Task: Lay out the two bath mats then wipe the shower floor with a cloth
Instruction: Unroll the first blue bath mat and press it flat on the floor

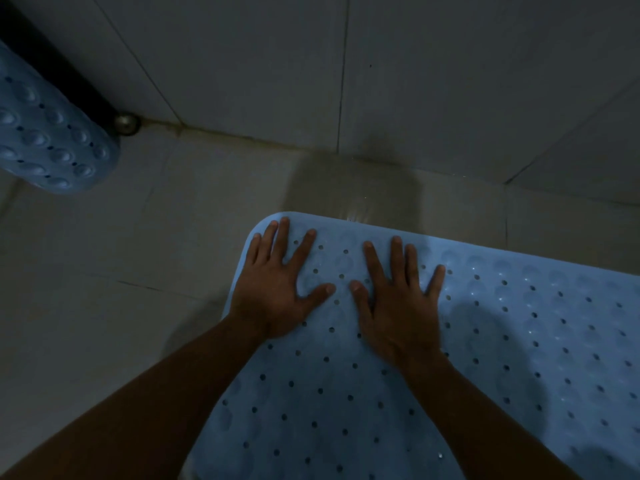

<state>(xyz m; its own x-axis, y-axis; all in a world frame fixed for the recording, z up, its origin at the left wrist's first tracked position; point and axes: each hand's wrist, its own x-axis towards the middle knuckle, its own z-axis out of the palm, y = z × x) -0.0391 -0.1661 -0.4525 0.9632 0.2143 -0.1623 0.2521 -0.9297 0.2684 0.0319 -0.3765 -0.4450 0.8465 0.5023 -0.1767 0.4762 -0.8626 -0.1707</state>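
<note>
Two pale blue rubber bath mats, both perforated with small round holes and moulded with suction cups, are seen in a dimly lit tiled shower area. One flat bath mat (pixel 519 341) lies spread on the light tiled floor (pixel 104 254), filling the lower right of the view, its rounded far corner near the foot of the grey tiled wall (pixel 450 81). A person leans over it with two bare forearms extended. The left hand (pixel 277 289) and the right hand (pixel 398 306) press side by side on the mat close to that corner, palms down, all ten fingers straight and spread, gripping nothing; the two thumbs point toward each other, just apart. The fingertips of the left hand reach almost to the mat's far edge.

The second, a rolled bath mat (pixel 45 133), sits at the upper left, well apart from the first, its suction cups facing outward. Just beside its end stands one dark upright strip (pixel 62 64), with one small round metal fitting (pixel 126 123) at its base where floor meets wall. One darker, glistening wet patch (pixel 353 188) marks the floor between the flat mat and the wall.
</note>
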